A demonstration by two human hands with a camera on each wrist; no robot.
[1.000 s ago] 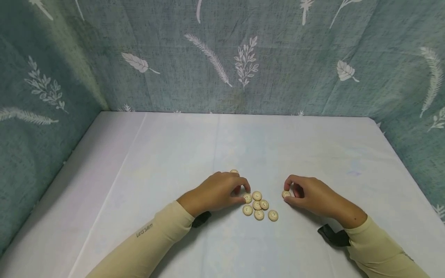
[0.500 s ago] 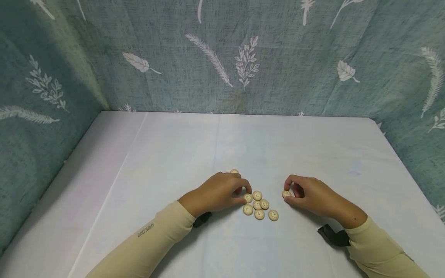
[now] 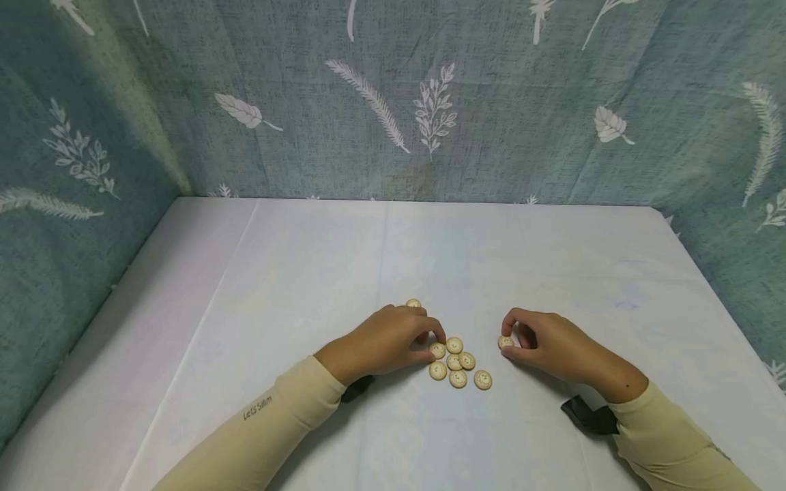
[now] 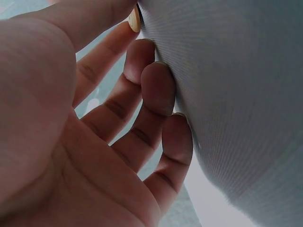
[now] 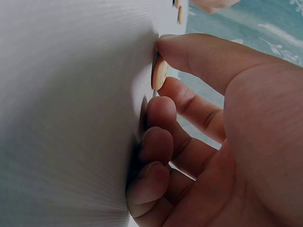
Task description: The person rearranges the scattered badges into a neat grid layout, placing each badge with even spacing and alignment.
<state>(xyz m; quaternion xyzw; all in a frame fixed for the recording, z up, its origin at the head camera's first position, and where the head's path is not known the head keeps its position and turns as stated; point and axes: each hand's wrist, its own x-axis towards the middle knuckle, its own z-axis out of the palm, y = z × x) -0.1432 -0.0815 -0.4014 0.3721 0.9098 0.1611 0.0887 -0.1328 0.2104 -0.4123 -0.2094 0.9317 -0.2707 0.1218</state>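
- While the left hand (image 3: 388, 339) pinches one button (image 3: 437, 351) between thumb and forefinger, the right hand (image 3: 552, 342) pinches a second button (image 3: 505, 343) at its 3 o'clock, both low at the worktop (image 3: 295, 259).
- Loose buttons (image 3: 467, 361) spread from the left one's 3 to 6 o'clock; a far button (image 3: 414, 302) shows at 11.
- Gripping two buttons seems the step in hand.
- Next move likely calls for firm pinches, neighbours undisturbed.

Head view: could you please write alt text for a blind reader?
The left hand and right hand each pinch a pale round button on a white table; six more lie between them. Leaf-patterned green fabric hangs behind.
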